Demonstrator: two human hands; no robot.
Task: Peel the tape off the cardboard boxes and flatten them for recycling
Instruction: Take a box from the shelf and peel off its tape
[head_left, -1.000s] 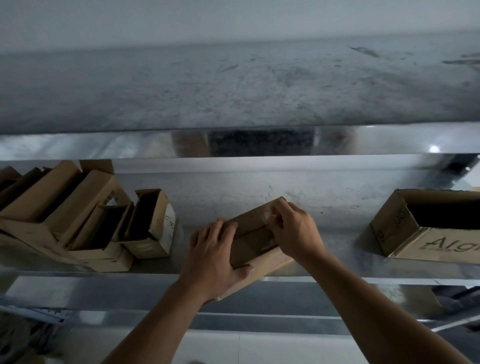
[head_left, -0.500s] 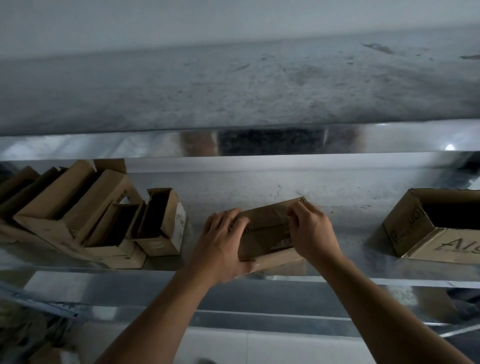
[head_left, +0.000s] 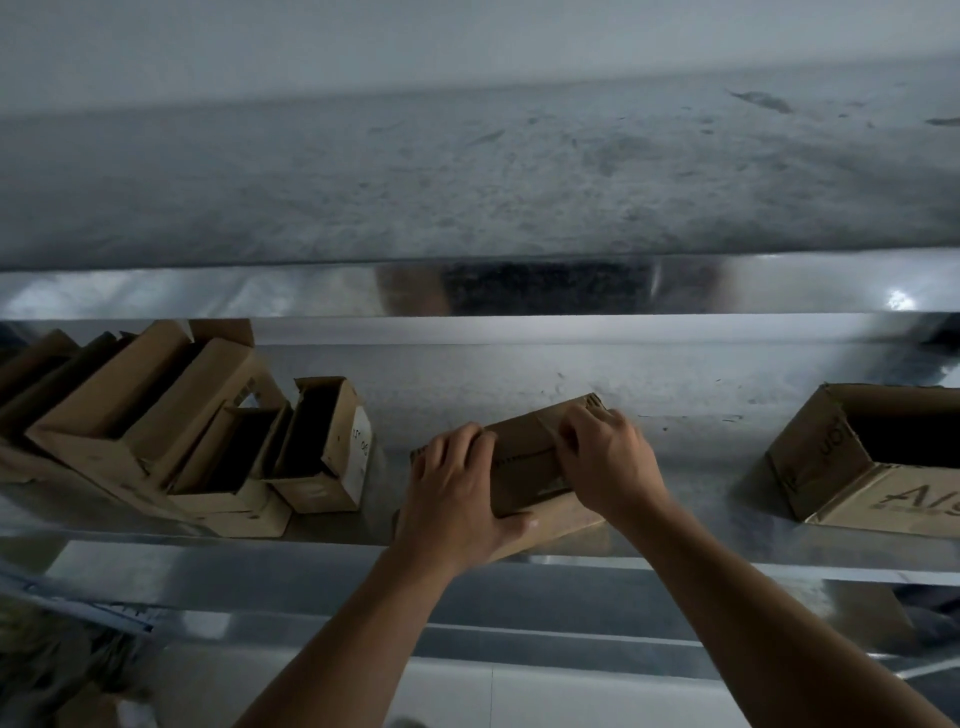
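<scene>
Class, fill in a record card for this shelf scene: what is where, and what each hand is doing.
Surface: metal shelf
Worked item: small box, lying near the shelf's front edge
Left hand: grips the small box's left end
Right hand: fingers curled on its right top
Left side: cluster of open boxes
Right side: large open box

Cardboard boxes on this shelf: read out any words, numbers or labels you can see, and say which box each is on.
"Al": big letters on the front of the large box at the right, cut off by the picture's edge.
Side of that box: dark rotated letters, too blurred to read.
White label on the small open box: handwritten marks, too small to read.
Held box: a line of print, blurred.
</scene>
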